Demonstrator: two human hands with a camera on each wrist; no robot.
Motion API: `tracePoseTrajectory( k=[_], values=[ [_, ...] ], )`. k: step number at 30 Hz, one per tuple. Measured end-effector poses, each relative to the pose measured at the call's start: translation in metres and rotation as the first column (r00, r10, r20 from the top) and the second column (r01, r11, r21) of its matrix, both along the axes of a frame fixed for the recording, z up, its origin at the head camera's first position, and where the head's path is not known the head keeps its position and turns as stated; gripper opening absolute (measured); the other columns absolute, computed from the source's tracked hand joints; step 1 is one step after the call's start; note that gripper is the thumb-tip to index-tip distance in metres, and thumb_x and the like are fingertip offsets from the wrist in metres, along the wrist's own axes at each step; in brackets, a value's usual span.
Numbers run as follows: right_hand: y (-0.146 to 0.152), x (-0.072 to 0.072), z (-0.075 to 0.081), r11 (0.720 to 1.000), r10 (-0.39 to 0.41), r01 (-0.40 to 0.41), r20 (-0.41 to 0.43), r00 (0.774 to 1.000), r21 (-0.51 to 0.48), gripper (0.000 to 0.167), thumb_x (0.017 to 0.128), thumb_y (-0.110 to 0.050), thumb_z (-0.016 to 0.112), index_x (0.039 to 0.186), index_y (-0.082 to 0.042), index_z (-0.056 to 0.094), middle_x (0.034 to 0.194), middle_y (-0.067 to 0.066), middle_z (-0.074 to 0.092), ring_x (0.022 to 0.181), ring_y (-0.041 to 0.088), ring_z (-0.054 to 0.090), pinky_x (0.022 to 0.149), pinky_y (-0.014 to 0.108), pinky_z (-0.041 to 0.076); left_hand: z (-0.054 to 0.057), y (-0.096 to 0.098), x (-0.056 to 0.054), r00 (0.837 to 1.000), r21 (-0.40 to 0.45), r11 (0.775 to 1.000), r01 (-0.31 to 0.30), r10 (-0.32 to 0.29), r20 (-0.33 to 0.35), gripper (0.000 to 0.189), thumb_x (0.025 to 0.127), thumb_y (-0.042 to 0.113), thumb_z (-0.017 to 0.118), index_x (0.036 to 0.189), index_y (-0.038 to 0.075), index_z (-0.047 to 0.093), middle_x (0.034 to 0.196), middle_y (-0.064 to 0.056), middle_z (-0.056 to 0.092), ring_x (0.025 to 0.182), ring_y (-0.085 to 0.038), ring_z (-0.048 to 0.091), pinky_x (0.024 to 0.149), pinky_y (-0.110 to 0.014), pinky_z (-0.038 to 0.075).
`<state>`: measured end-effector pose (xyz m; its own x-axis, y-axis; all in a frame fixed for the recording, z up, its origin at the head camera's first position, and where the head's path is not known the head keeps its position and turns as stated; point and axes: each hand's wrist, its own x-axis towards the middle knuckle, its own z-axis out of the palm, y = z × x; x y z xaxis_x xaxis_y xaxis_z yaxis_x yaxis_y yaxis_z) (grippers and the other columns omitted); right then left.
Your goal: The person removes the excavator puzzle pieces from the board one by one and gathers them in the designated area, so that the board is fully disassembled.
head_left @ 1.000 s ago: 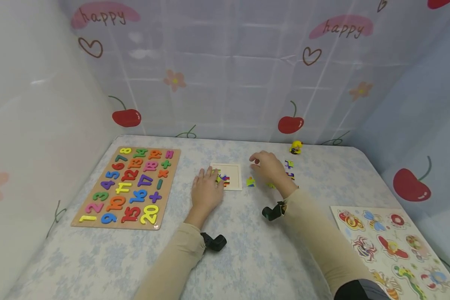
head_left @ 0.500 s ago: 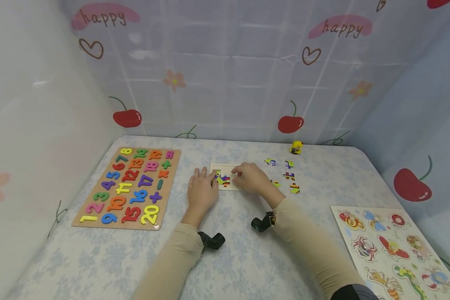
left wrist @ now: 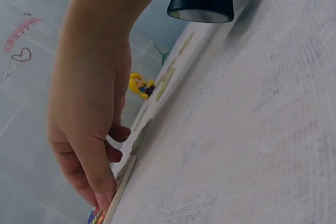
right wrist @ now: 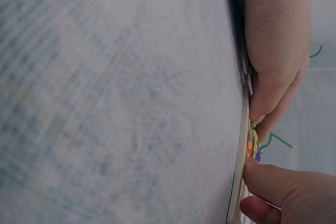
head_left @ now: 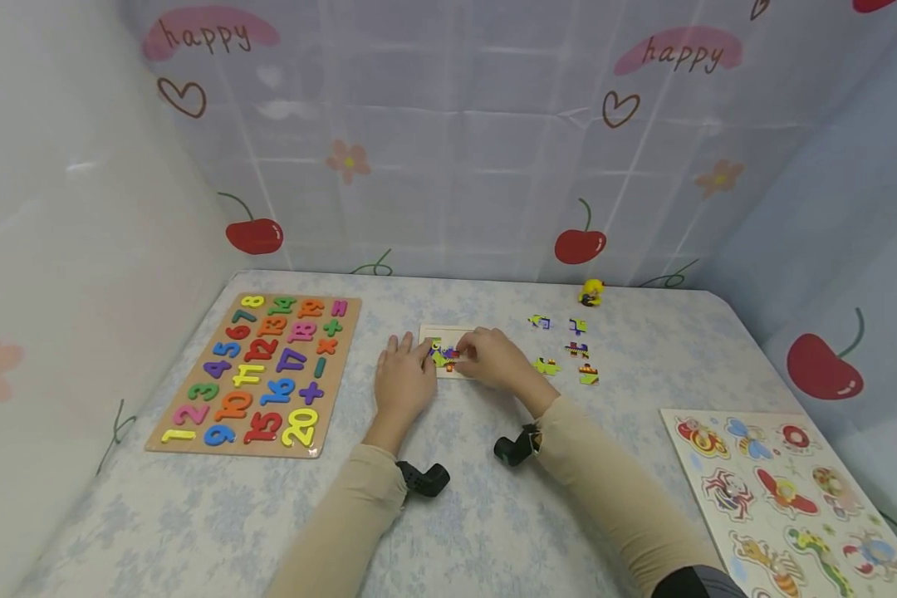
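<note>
A small pale wooden puzzle tray lies mid-table, with bright green, purple and red pieces in its left part. My left hand rests along the tray's left side, fingers extended, fingertips at its rim. Over the right part bends my right hand, thumb and fingers pinching a small puzzle piece mostly hidden by them. In the left wrist view the right hand points down at the tray edge. The right wrist view has the right thumb against a colourful piece.
Several loose puzzle pieces lie right of the tray. A yellow toy figure stands near the back edge. On the left lies a number board; an insect picture board is at the front right.
The right hand has come left from over the loose pieces to the tray, then shifted slightly further left. The left hand has drawn slightly left, uncovering more of the coloured pieces.
</note>
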<state>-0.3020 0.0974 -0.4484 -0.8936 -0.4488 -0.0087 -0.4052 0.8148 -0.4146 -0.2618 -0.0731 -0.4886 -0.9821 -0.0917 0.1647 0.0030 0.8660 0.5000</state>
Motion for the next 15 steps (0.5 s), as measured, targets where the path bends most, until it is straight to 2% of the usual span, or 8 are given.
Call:
tracePoseTrajectory(
  k=[7,15],
  values=[
    [-0.0014,-0.0023,-0.0016,0.995,-0.017,0.023,0.063,0.998,-0.094,0.027,0.089,-0.03,0.074,0.109,-0.013,0.07,0.101,0.003,0.067,0.091,0.017,0.059,0.083,0.036,0.052,0.0018,0.0,0.0,1.0,0.0,1.0,-0.004,0.004,-0.003,0.041,0.102,0.029,0.046,0.14,0.024,0.059,0.156,-0.012,0.042,0.151,-0.036,0.026,0.124,-0.053,0.02],
    [-0.0018,-0.0042,0.0005,0.997,-0.036,0.041,0.071,0.997,-0.07,0.028,0.088,-0.029,0.075,0.111,-0.013,0.071,0.097,0.002,0.068,0.086,0.015,0.06,0.078,0.033,0.052,0.0019,0.0,0.0002,1.0,0.007,1.0,-0.011,0.011,0.012,0.041,0.102,0.03,0.046,0.141,0.026,0.057,0.157,-0.01,0.041,0.152,-0.034,0.025,0.125,-0.052,0.019]
  ],
)
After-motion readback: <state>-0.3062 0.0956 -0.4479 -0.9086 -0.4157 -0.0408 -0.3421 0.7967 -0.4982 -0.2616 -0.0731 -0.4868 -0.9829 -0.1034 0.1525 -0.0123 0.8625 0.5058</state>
